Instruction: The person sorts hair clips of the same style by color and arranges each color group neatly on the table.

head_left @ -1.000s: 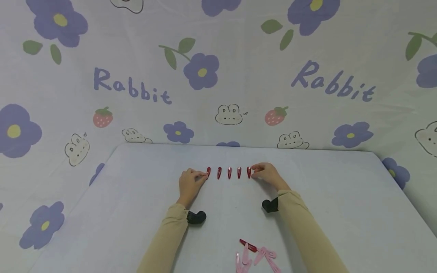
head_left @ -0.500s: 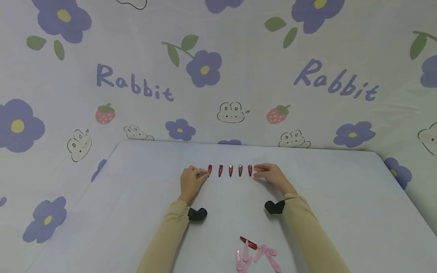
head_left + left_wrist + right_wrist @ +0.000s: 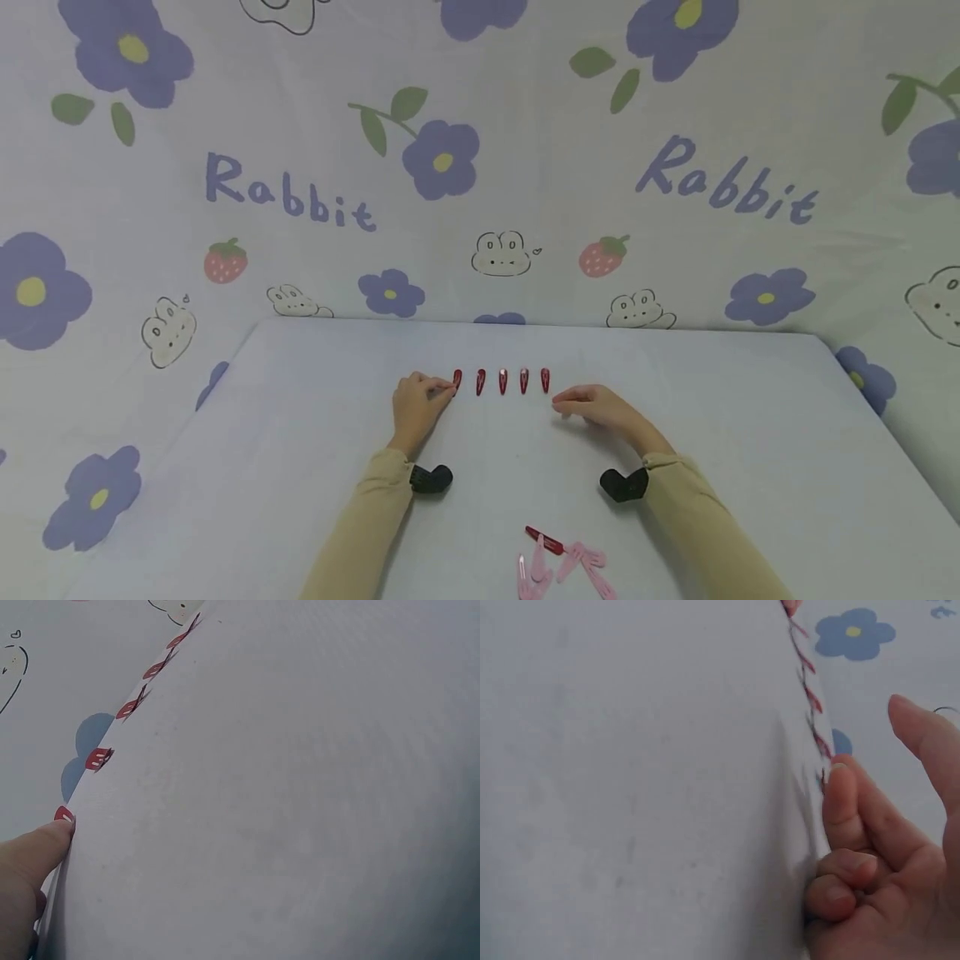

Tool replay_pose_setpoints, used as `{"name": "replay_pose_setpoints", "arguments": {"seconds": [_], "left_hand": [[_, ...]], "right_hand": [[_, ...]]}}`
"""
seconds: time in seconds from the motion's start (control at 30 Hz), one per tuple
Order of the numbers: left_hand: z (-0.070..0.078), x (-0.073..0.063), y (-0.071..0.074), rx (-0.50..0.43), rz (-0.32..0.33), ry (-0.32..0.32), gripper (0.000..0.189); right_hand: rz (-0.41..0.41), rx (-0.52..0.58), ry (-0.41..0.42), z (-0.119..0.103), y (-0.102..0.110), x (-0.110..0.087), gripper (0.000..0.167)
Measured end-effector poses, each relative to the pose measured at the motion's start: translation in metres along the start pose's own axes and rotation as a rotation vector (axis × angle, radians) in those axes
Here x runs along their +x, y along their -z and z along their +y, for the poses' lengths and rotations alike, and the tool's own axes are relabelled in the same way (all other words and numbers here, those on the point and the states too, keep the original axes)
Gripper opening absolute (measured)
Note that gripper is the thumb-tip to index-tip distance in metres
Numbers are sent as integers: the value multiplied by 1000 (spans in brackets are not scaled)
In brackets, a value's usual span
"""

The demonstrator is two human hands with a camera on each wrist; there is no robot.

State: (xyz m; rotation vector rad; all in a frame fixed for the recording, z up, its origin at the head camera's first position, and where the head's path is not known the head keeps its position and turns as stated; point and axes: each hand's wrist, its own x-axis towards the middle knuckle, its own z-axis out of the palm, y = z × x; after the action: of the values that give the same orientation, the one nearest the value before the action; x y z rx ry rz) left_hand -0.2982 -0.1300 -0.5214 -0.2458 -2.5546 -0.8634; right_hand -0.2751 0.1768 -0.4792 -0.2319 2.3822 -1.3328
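Several red snap hair clips (image 3: 503,382) stand side by side in a row across the white table. At the row's left end, my left hand (image 3: 417,410) pinches the leftmost red hair clip (image 3: 457,379) between thumb and finger; in the left wrist view a fingertip (image 3: 61,834) covers part of that clip. My right hand (image 3: 598,407) hovers just below and right of the rightmost red hair clip (image 3: 545,381), apart from it. It holds nothing. In the right wrist view its thumb (image 3: 919,735) stands away from the loosely bent fingers.
Near the table's front lies a loose pile of pink hair clips (image 3: 588,560) with one red hair clip (image 3: 544,540) at its upper left. A cloth with flowers and rabbits (image 3: 502,192) hangs behind the white table (image 3: 300,383).
My right hand has left the rightmost red hair clip and drawn back towards me. The left hand stays at the leftmost clip. The row of clips looks the same.
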Motion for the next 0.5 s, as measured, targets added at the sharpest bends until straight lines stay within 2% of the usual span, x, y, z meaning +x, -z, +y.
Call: {"name": "replay_pose_setpoints", "arguments": {"seconds": [0.23,0.4,0.5], "left_hand": [[1,-1,1,-3,23,-12,16],[0,-1,0,0,9,2,18],[-2,-1,-1,1,3,0,18]], "right_hand": [[-165,-67,81,-1,-6,-25,37],[-166,-34,124,1,-15,-41,34],[-115,-14,178,3,-21,-48,31]]}}
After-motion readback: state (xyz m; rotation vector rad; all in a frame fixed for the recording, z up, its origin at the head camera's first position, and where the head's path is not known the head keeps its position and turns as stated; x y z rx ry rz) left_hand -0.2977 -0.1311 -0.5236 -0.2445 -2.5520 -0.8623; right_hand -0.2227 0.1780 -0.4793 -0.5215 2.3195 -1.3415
